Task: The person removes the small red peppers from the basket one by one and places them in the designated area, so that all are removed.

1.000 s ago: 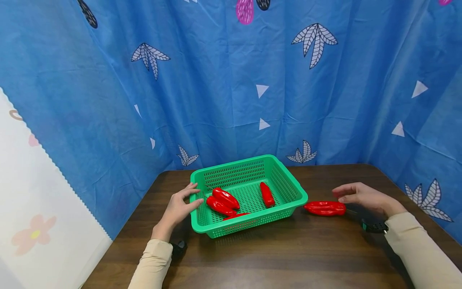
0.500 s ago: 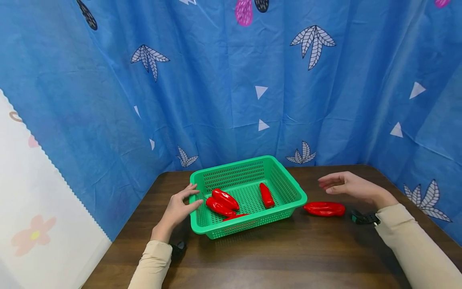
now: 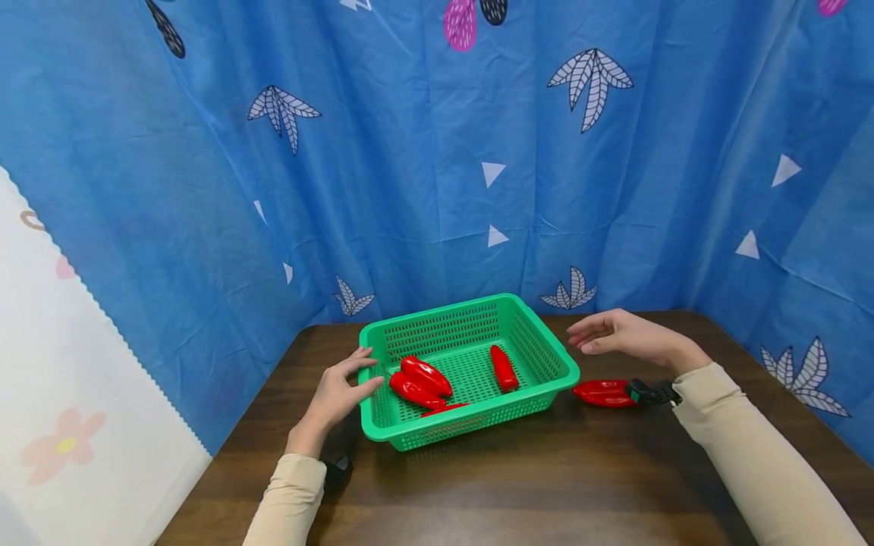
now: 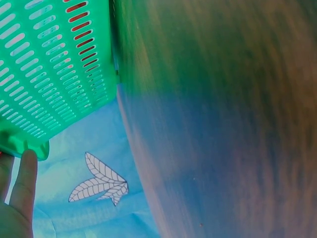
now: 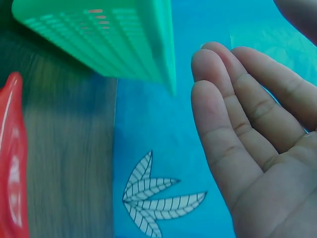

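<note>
Your right hand is empty, fingers relaxed, with one loose pepper below its wrist, seemingly the last left out. Four peppers already lie in the basket, just right of your left hand, which touches it with relaxed fingers.

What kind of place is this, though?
Probably an indoor work corner, curtained off: a blue leaf-patterned fabric curtain hangs behind a dark brown wood-grain table, and a green slotted plastic basket there holds long shiny red peppers.
</note>
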Motion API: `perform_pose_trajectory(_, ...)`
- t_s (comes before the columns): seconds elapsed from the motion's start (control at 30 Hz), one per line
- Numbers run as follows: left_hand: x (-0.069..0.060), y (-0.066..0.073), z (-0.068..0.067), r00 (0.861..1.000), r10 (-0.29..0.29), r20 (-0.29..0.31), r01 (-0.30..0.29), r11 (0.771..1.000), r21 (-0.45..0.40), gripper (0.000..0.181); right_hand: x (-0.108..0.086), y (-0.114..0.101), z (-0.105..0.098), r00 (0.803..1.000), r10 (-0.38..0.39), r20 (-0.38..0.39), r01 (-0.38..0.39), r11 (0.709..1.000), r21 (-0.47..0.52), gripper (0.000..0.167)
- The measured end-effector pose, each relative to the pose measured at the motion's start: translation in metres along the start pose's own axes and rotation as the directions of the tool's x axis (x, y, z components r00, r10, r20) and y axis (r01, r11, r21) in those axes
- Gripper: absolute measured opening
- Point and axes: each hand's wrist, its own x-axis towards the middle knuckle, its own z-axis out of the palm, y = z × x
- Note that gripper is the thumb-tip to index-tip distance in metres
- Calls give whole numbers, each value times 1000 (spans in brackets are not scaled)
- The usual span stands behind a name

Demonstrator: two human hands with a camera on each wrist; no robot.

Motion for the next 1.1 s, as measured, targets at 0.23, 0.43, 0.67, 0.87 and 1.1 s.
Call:
perform_pose_trajectory(0.23, 0, 0, 0, 1000, -4, 3, 4, 1000, 5, 50, 16, -10, 5, 999, -37, 33, 36, 999, 39, 50)
perform_pose_trajectory(0.43, 1, -1, 0, 1000, -1, 2, 1, 1000, 10, 50, 28, -16, 6, 999, -30, 11, 30, 999, 31, 50)
perform_pose_trajectory(0.67, 1, 0, 0, 1000, 5, -1, -5, 1000, 11, 50, 42, -16, 11, 999, -25, 20, 24, 999, 29, 53)
perform_pose_trajectory(0.87, 0, 0, 0, 1000, 1, 1, -1, 1000, 7, 50, 54, -22, 15, 999, -21, 39, 20, 1000, 12, 55)
perform_pose_trajectory(1.1, 1, 1, -1, 1000, 3, 5, -3, 1000, 3, 51, 64, -26, 18, 997, -10, 77, 9, 1000, 2, 51)
